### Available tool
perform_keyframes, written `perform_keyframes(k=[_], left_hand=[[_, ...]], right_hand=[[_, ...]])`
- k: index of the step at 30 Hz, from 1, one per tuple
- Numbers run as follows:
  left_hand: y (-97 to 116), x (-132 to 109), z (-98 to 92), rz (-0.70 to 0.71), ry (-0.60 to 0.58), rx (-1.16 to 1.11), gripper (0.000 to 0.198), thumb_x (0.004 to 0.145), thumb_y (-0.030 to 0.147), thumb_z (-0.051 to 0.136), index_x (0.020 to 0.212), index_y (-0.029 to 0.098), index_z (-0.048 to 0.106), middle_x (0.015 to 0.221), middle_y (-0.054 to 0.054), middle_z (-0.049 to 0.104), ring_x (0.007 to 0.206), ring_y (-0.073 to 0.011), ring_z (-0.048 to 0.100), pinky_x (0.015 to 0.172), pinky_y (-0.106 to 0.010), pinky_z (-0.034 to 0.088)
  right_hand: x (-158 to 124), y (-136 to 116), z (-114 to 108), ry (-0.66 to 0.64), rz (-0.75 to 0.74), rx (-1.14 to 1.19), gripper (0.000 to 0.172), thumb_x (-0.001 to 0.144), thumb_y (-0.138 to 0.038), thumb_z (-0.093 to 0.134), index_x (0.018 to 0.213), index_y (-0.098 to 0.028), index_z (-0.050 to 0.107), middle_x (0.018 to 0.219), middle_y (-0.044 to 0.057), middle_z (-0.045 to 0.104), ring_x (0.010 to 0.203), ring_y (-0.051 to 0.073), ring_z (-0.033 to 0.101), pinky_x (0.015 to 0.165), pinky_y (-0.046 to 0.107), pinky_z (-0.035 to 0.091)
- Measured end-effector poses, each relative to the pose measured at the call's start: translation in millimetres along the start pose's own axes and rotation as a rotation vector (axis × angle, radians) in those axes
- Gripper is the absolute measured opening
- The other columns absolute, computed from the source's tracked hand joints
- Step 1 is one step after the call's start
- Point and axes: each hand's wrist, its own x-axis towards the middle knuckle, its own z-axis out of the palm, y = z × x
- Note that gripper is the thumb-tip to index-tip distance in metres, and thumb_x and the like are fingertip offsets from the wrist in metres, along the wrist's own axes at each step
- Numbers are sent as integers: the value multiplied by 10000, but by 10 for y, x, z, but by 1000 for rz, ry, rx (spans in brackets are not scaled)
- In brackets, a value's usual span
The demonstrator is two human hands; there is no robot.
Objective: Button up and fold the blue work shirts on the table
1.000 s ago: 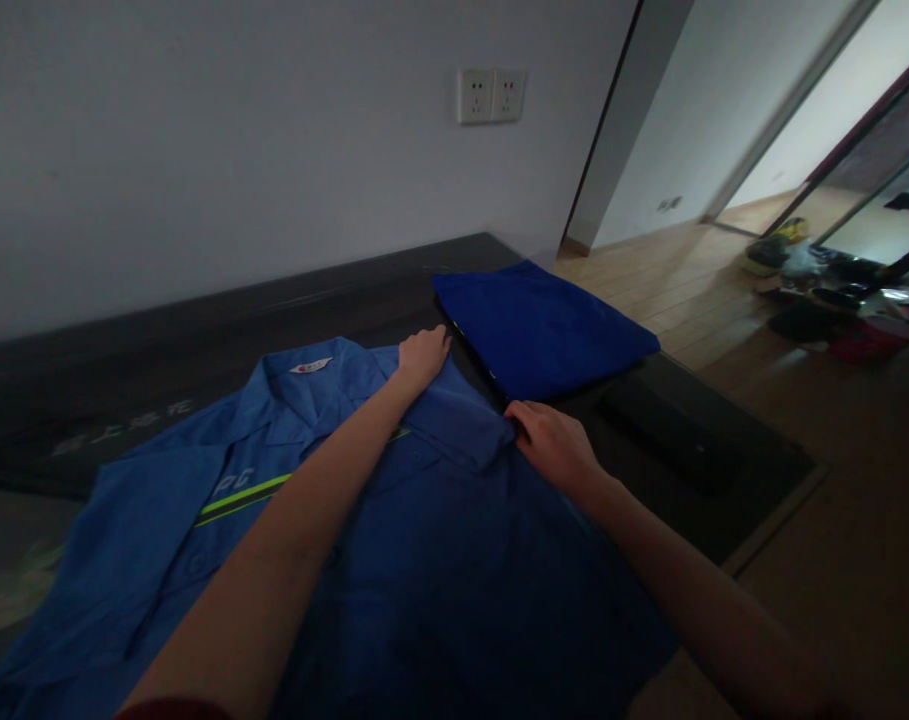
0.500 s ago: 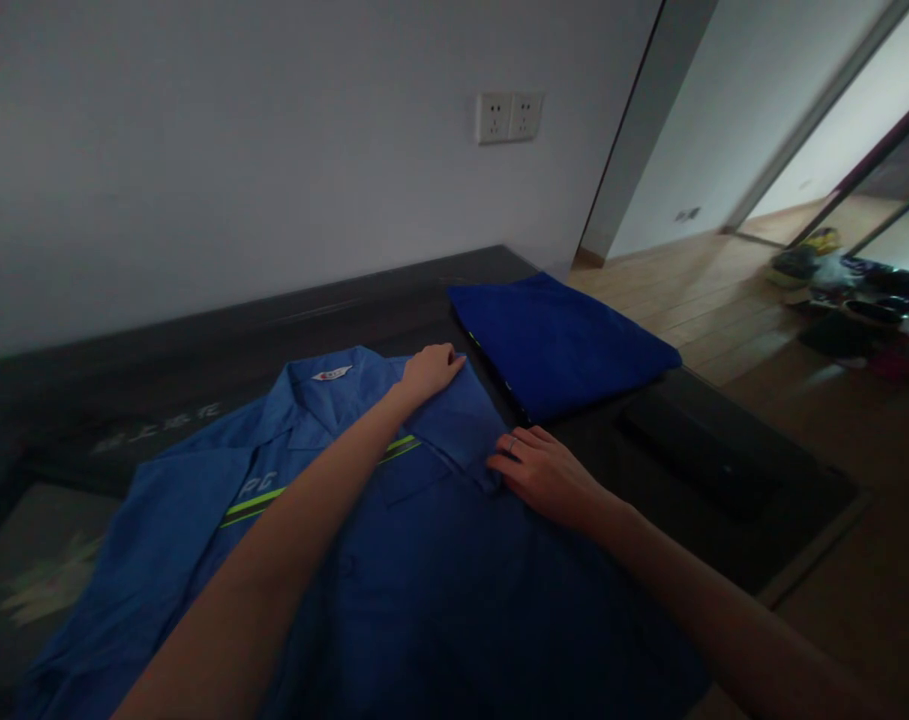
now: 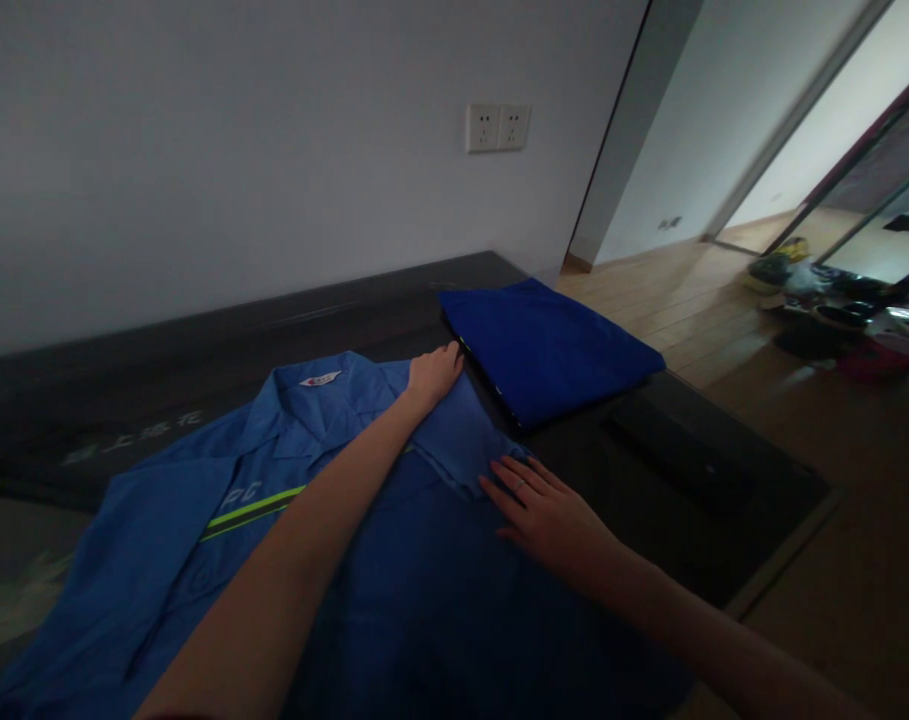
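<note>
A blue work shirt (image 3: 191, 490) with a collar, a white neck label and a yellow-green stripe lies spread front up on a dark table. Near its shoulder, on the far edge of the folded-in sleeve (image 3: 454, 430), my left hand (image 3: 435, 372) has its fingers curled together over the cloth. My right hand (image 3: 548, 505), with a ring on one finger, rests on the near end of that sleeve, fingers stretched out and apart. My left forearm covers part of the shirt front. The lower part of the shirt is in deep shadow.
A folded darker blue garment (image 3: 548, 350) lies beyond my hands on the dark table (image 3: 326, 315). Right of it is a black flat object (image 3: 679, 455). Behind stands a wall with a double socket (image 3: 497, 128). Bags and basins (image 3: 836, 300) sit on the floor at right.
My right hand has opened from a pinch on the sleeve's edge to fingers spread over it. My left hand stays at the shoulder. The view has shifted slightly.
</note>
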Motion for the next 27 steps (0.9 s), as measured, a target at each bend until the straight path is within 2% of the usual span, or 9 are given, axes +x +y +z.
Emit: perform_keyframes(k=[2,6,10,13,17,21,24,27], left_hand=[[-18,-44,-65,46,52,3,329,959,362,302,1163,201,503,1138,-120,602,1037,-241,591,883,-364,439],[-8,-244,-165,183,125,2,305,944,295,338,1157,183,526,1200,-122,563,1159,-235,498,986,-365,366],[54,-540,-72,199,14,-47,468,930,367,372,1310,104,443,1390,-166,437,1308,-263,369,1068,-379,305],[73,-679,59,171,-61,-58,599,937,448,319,1412,83,322,1489,-173,306,1399,-277,221,1131,-423,203],[41,-706,134,207,-63,-52,581,937,484,278,1438,192,312,1528,-109,246,1423,-251,156,1151,-443,153],[9,-679,131,195,-64,-62,579,926,510,289,1441,245,309,1534,-87,235,1420,-266,162,1142,-464,169],[12,-667,159,178,-65,-73,576,922,513,305,1440,261,307,1536,-76,233,1421,-263,156,1142,-468,164],[27,-654,172,187,-29,-130,566,921,484,343,1431,237,322,1527,-95,252,1419,-259,167,1143,-467,164]], right_hand=[[-88,-19,26,15,7,21,524,847,-308,606,1330,-139,494,1375,169,483,1287,313,425,1043,530,383],[-116,-30,-63,79,30,67,452,903,-266,506,1333,-126,488,1418,153,435,1333,268,369,1080,480,362],[14,-43,-93,82,56,124,491,919,-326,478,1346,-84,467,1452,177,373,1369,260,300,1077,429,374],[103,-15,13,7,48,154,606,871,-438,541,1383,-135,428,1489,178,293,1389,294,238,1085,477,337],[122,47,147,-95,42,157,731,811,-563,559,1439,-273,321,1522,132,228,1397,309,199,1095,513,287],[92,51,171,-93,68,150,719,804,-577,562,1434,-370,285,1553,76,144,1409,322,136,1092,535,267],[79,37,186,-73,74,141,695,809,-576,556,1425,-409,280,1560,59,114,1413,340,97,1076,564,267],[89,27,181,-76,71,135,688,809,-591,543,1423,-405,293,1552,76,157,1409,353,107,1065,574,275]])
